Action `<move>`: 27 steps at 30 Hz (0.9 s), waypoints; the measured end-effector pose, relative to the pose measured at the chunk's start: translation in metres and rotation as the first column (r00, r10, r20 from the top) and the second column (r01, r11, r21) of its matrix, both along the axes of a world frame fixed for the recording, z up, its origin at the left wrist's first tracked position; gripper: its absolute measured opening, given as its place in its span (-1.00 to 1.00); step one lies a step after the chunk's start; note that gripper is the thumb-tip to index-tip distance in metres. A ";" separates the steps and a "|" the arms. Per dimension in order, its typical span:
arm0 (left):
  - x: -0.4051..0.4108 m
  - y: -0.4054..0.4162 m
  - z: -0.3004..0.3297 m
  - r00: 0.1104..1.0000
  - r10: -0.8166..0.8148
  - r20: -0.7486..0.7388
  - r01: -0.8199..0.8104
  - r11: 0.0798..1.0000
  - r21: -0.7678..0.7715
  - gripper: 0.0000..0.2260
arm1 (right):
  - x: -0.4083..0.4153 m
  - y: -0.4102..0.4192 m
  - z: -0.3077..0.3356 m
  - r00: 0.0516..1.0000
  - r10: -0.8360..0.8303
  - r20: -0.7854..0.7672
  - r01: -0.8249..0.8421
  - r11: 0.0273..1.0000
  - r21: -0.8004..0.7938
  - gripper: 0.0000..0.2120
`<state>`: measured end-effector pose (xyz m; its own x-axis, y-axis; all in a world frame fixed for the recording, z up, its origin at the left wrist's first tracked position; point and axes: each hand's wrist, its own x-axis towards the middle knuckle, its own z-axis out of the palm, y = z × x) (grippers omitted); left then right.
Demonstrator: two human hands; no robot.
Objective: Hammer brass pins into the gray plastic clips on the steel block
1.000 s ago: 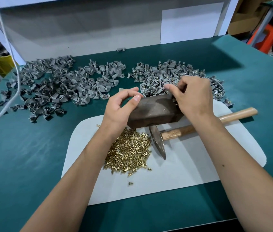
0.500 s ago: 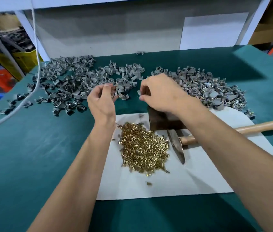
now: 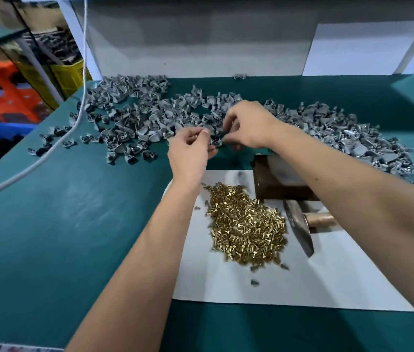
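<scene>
My left hand point(image 3: 190, 151) hovers at the near edge of the left heap of gray plastic clips point(image 3: 137, 120), thumb and forefinger pinched; what they hold is too small to make out. My right hand point(image 3: 249, 125) is just to its right, fingertips curled down onto a gray clip point(image 3: 216, 143) between the two hands. The dark steel block point(image 3: 274, 184) stands on the white sheet point(image 3: 226, 288), partly hidden under my right forearm, nothing visible on its top. A pile of brass pins point(image 3: 246, 229) lies in front of it. The hammer point(image 3: 300, 232) lies beside the pins, untouched.
A second heap of gray clips point(image 3: 340, 133) spreads at the right rear of the green table point(image 3: 61, 224). A white cable point(image 3: 48, 153) crosses the left side. A grey back wall point(image 3: 201, 41) closes the far edge. Coloured crates point(image 3: 10, 92) stand off the table to the left.
Both hands have left the steel block and moved back and left to the clip heap. The view has swung left with them.
</scene>
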<state>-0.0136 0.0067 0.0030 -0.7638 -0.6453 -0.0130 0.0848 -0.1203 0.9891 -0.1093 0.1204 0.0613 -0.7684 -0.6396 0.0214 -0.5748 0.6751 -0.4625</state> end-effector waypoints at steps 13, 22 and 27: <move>0.012 -0.027 0.015 0.996 -0.027 -0.090 0.051 0.963 0.265 -0.85 | 0.039 -0.003 0.005 0.996 0.087 -0.025 -0.089 0.989 -0.120 -0.85; 0.011 -0.032 0.013 0.985 0.171 -0.010 -0.163 0.954 0.250 -0.86 | 0.077 -0.026 -0.009 0.962 0.266 -0.069 -0.238 0.933 0.270 -0.90; 0.009 -0.031 0.011 0.987 0.158 -0.013 -0.149 0.952 0.268 -0.87 | 0.088 -0.031 -0.010 0.936 0.331 -0.120 -0.272 0.896 0.351 -0.79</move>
